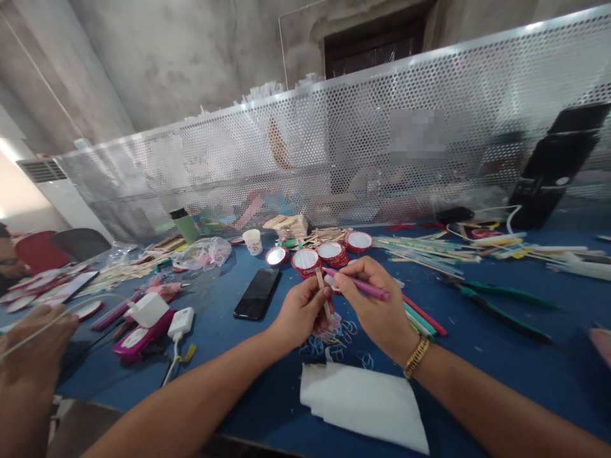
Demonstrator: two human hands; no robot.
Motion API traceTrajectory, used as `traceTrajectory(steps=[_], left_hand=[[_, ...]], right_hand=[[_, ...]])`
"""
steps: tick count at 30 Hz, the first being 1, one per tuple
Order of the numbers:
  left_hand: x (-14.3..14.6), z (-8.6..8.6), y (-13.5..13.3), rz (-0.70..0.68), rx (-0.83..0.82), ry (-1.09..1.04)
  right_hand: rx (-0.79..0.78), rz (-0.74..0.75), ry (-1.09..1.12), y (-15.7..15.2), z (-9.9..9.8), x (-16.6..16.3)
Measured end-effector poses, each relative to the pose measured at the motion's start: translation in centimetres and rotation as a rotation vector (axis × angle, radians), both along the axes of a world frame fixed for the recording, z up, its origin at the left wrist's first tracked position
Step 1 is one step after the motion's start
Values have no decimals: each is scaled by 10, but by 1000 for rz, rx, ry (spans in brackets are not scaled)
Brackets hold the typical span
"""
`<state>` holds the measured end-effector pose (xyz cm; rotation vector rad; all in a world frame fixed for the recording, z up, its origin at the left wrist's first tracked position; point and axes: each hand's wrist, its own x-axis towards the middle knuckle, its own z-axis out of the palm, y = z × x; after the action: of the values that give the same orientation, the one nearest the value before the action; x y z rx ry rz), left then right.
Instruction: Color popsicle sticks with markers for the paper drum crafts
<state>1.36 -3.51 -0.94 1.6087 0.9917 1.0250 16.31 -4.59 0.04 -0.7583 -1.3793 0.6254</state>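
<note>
My left hand (301, 310) is closed around a pale wooden craft stick (319, 278), which stands nearly upright between thumb and fingers. In my right hand (377, 304) a purple marker (365, 286) is gripped like a pen, its tip close to the top of the stick. Small coloured rubber bands (351, 327) lie in a loose heap beneath my hands. Nearer to me is a folded white sheet (365, 401). Red, green and white markers (424, 318) rest beside my right wrist. Just beyond my hands sit stacks of red-rimmed round discs (333, 252).
A black phone (258, 294), a paper cup (252, 242) and a green bottle (185, 224) stand left. Green-handled pliers (501, 310) and bundled sticks (424, 250) are right. Another person's hand (35, 340) is at far left, near chargers (151, 310). A perforated metal screen (353, 140) closes the back.
</note>
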Motion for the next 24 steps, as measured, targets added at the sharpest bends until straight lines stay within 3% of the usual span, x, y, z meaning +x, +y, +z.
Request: traceTrajectory(steps=[24], left_hand=[[2, 3, -2, 6, 10, -24]], right_hand=[[9, -34, -113, -2, 0, 0]])
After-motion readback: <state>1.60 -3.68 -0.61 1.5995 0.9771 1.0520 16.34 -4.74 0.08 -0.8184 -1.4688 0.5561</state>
